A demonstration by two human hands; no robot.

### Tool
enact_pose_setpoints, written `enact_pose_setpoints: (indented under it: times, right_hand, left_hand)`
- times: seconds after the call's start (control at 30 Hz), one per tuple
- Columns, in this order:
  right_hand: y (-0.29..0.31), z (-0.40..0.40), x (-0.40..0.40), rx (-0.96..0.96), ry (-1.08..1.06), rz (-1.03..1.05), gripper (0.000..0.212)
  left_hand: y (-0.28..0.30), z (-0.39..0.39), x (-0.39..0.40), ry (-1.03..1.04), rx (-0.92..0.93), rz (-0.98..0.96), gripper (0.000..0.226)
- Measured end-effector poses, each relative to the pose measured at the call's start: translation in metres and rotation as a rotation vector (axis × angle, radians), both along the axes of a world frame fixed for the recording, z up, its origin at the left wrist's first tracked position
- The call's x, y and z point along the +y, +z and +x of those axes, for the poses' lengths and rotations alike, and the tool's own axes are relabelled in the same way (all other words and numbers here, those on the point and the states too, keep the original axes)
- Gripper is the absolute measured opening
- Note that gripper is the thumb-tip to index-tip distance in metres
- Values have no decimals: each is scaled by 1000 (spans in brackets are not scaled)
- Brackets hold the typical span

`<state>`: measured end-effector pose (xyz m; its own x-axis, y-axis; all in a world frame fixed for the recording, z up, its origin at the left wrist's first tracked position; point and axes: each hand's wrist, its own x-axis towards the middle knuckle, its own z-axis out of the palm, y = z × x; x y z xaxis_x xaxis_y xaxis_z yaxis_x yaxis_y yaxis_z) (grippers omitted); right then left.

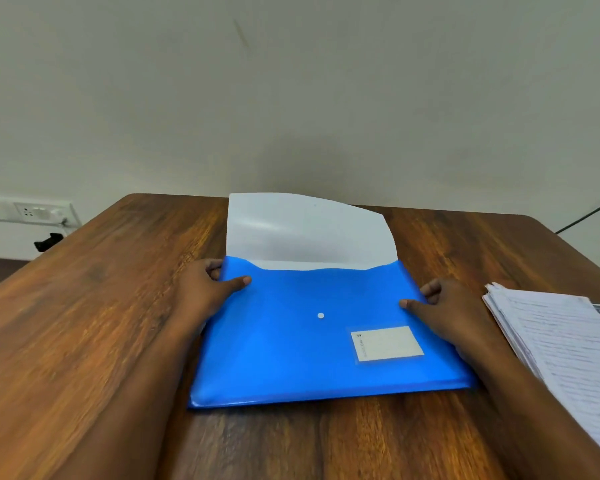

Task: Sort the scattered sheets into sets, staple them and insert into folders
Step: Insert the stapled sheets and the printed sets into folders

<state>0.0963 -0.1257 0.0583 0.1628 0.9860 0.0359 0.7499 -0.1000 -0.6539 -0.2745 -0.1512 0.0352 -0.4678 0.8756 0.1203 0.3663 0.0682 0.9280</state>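
On the table (84, 306), both hands (205, 289) (451, 306) grip the blue folder's (309, 341) side edges.

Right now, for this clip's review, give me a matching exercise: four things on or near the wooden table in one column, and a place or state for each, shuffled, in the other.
Things:
1. blue plastic snap-button folder
2. stack of printed white sheets
3. white wall socket plate
4. left hand

Places or states:
A. on the wall, left of the table
B. grips the folder's left edge
C. lies mid-table, its flap open
D. lies at the table's right edge

Pairs: 1-C, 2-D, 3-A, 4-B
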Motion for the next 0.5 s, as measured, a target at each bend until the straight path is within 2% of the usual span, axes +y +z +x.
enact_pose_setpoints:
  times: [0.1, 0.23, 0.33, 0.4, 0.5]
  right_hand:
    - [-2, -1, 2, 307, -43, 93, 28]
    - [-4, 1, 0, 579, -32, 48, 33]
    - [-1, 5, -3, 618, 14, -72, 26]
    - [2, 7, -8, 542, 60, -144, 21]
    - [0, 11, -16, 392, 98, -193, 23]
  left_hand:
    - [5, 2, 0, -27, -276, 51, 45]
    - [14, -4, 0, -59, -533, 49, 48]
    - [11, -14, 1, -78, -455, 31, 48]
    - [7, -21, 2, -93, -382, 16, 48]
    - [2, -29, 3, -126, -139, -11, 51]
